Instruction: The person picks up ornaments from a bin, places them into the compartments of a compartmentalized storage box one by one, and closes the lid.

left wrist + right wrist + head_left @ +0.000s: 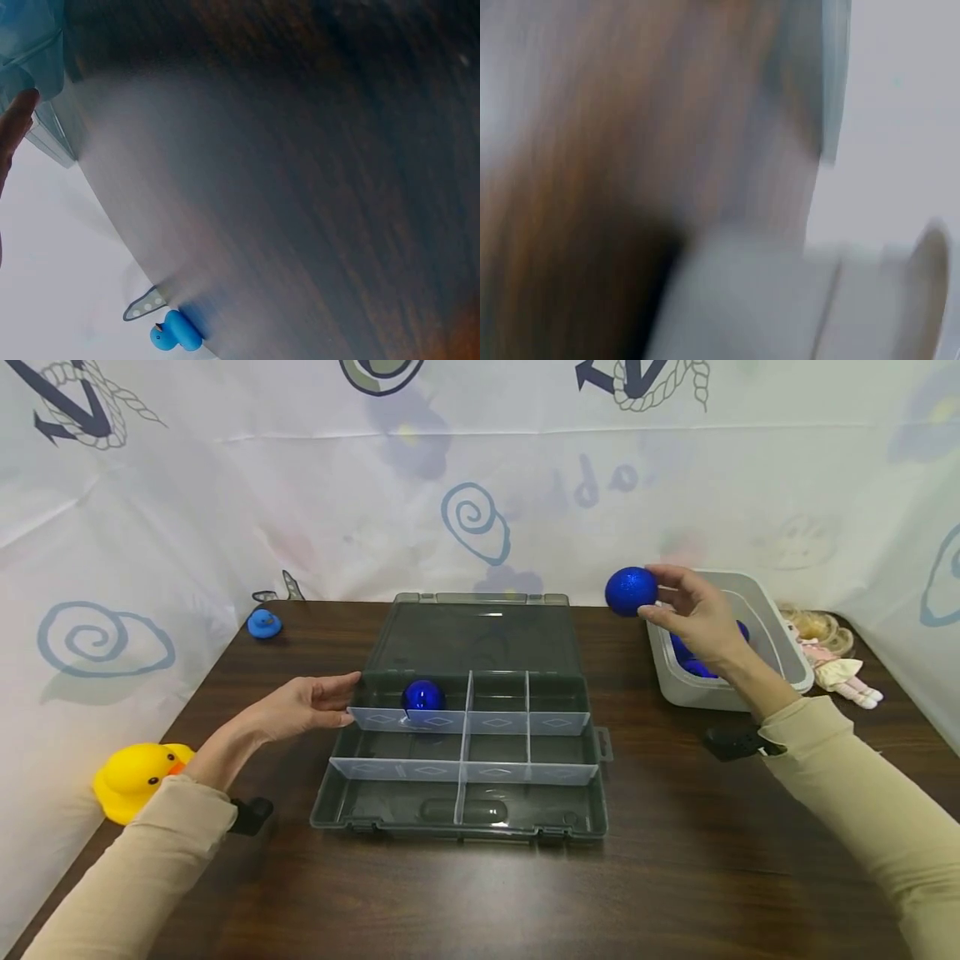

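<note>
In the head view my right hand (pixel 697 614) pinches a glittery blue ball (pixel 631 592) between thumb and fingers, up at the left rim of a grey bin (pixel 772 635). Inside that bin lie more blue pieces (pixel 697 668), partly hidden by the hand. My left hand (pixel 300 706) rests its fairly straight fingertips at the left side of a dark see-through divided box (pixel 382 802), whose lid lies back. A shiny blue ball (pixel 423 695) sits in the box's back left compartment. The left wrist view catches one finger (pixel 16 127) against the box's corner.
A big yellow rubber duck (pixel 135 781) is beside my left forearm, and a small blue duck (pixel 264 623) sits at the table's far left corner. Right of the bin lies a doll (pixel 832 660). Patterned white cloth (pixel 315 510) hangs behind the brown table (pixel 675 860). The right wrist view is blurred.
</note>
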A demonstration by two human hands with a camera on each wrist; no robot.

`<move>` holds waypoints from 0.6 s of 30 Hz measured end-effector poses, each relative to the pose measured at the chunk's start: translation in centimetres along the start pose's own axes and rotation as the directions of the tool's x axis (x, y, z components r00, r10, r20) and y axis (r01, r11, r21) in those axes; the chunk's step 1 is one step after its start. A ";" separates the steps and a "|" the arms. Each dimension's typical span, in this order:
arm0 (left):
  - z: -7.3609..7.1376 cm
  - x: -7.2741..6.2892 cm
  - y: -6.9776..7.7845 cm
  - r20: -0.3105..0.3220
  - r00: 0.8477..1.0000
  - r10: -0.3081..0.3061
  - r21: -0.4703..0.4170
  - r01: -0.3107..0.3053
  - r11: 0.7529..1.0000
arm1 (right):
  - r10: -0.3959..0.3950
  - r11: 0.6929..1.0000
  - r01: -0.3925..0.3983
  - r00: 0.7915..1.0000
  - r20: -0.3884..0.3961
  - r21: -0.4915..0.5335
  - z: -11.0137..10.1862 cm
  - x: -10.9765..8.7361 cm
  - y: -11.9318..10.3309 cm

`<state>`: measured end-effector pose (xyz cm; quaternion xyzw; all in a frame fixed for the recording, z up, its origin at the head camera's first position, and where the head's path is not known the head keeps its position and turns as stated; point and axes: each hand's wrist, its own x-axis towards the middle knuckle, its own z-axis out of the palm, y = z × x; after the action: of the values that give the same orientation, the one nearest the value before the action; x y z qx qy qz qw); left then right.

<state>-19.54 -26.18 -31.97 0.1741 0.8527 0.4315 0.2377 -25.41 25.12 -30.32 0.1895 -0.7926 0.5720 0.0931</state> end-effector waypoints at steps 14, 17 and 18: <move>0.0 0.2 -0.1 -0.008 1.000 0.010 0.006 -0.010 1.000 | 0.082 0.974 -0.135 0.959 0.272 0.182 9.3 0.1 -3.9; 0.0 0.1 -0.1 -0.009 1.000 0.008 0.006 -0.008 1.000 | 0.072 0.985 -0.115 0.950 0.304 0.127 10.9 -0.3 -4.0; 0.0 0.1 -0.1 -0.007 1.000 0.010 0.005 -0.010 1.000 | 0.064 0.990 -0.099 0.948 0.310 0.099 11.3 -0.4 -4.0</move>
<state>-19.61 -26.19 -32.13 0.1775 0.8537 0.4311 0.2319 -22.61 13.43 -30.73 0.2479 -0.7710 0.5830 -0.0656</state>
